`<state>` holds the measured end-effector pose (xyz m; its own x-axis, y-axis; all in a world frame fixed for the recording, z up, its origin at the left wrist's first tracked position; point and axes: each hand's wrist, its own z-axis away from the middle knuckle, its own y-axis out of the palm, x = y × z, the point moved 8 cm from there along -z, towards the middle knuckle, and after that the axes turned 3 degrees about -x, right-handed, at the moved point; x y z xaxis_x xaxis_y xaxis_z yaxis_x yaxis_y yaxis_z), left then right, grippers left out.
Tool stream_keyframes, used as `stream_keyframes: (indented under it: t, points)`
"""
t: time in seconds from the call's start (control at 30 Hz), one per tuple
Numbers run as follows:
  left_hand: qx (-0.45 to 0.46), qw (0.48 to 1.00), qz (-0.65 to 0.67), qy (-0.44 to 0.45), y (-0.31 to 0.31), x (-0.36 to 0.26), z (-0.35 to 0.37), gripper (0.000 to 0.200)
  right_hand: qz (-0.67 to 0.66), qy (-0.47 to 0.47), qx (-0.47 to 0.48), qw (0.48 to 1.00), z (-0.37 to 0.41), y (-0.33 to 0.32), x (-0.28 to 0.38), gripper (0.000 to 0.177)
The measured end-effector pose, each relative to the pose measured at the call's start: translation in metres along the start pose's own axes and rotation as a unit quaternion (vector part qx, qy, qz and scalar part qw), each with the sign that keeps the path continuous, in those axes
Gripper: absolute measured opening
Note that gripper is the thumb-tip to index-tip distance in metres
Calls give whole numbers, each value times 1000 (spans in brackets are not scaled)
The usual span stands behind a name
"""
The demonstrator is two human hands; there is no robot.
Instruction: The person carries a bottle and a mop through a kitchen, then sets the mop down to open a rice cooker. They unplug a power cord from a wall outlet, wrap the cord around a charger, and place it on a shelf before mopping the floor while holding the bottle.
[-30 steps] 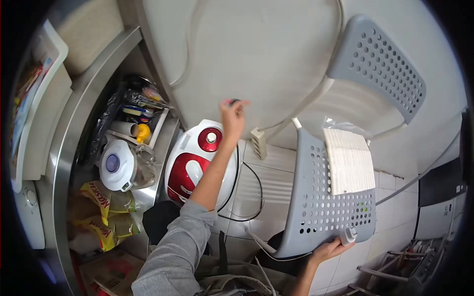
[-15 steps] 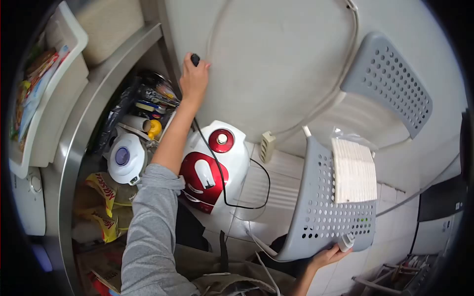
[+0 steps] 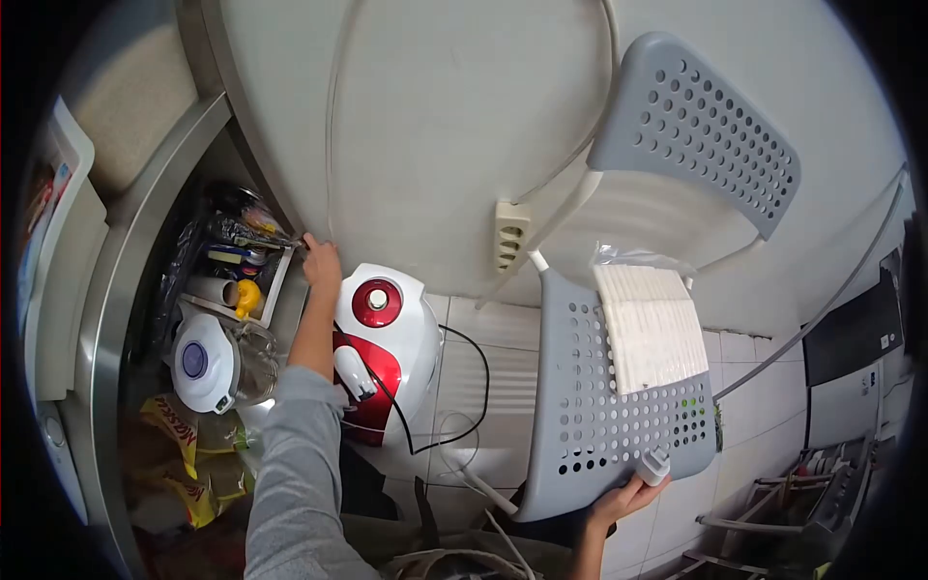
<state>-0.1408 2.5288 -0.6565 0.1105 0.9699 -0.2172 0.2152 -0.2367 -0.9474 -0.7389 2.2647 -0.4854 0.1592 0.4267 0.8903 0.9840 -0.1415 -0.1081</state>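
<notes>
At the far left a steel-edged shelf [image 3: 106, 319] holds clutter. There is a jug with a white lid [image 3: 196, 360], and yellow packets [image 3: 182, 447] lie below it. Above the jug is a small tray [image 3: 280, 275] of tubes and bottles.

The left hand [image 3: 322, 263], on a grey-sleeved arm [image 3: 295, 464], reaches up to the tray's right corner, where the shelf meets the wall [image 3: 435, 116]. Its fingers are curled and touch the tray's rim. Whether they grip anything cannot be told.

Just right of that arm a red-and-white cooker [image 3: 387, 319] stands on the tiled floor [image 3: 503, 338], against the wall. A black cord [image 3: 483, 387] loops from it over the tiles. Whether its far end reaches the left hand cannot be told.

Further right a beige power strip [image 3: 509, 235] is fixed upright on the wall, well apart from the left hand.

Right of the strip stands a grey perforated chair [image 3: 599, 416], its back [image 3: 696, 126] towards the wall. A clear pack of white pads [image 3: 650, 329] lies on the seat.

The right hand [image 3: 619, 501] grasps the front edge of the seat from below, with the fingers closed under the rim. A small white cap [image 3: 657, 467] sits at the rim just above the fingertips.
</notes>
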Motion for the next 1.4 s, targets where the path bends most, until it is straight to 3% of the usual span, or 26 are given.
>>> stream_keyframes:
  t: [0.23,0.3,0.4,0.57,0.63,0.77,0.83,0.97,1.03,1.07,1.13,1.2,1.27,1.3,1.4]
  points:
    - [86,992,-91,-18,62,-2,-37,22,12,-8,6,1000,1,1,1,18]
    - [143,986,-59,56,73,-9,-31,24,16,-5,-6,1000,1,-2,-1,18]
    - [178,983,21,31,66,-5,-22,25,22,-19,-1,1000,1,-5,-5,16]
    - [223,961,88,138,33,-13,-5,33,14,0,-3,1000,4,-6,-9,17]
    - [148,983,79,73,8,8,-1,39,-2,-4,12,1000,2,-5,-11,18]
    - [51,984,159,64,-37,51,7,42,22,-7,10,1000,2,-2,-7,18]
    - [-11,987,158,26,-97,51,28,40,26,-18,4,999,2,0,-3,14]
    - [-108,961,255,3,-194,15,77,36,26,-20,4,999,2,1,-1,13]
    - [-155,885,434,67,-227,-18,94,34,22,-20,6,1000,2,3,2,13]
    - [-75,809,580,66,-230,-48,102,33,14,-19,4,1000,3,4,3,13]
    - [11,795,593,124,-223,-107,114,34,9,-15,10,1000,3,3,0,13]
    - [59,666,725,163,-192,-168,122,32,5,-15,9,1000,3,2,-1,13]
    - [-35,734,623,270,-189,-214,123,29,-11,-14,0,1000,3,3,1,12]
    - [-30,749,600,278,-202,-231,128,28,-9,-10,9,1000,3,0,-4,12]
    - [-54,739,591,317,-182,-266,119,28,-5,-8,-2,1000,3,-2,-6,12]
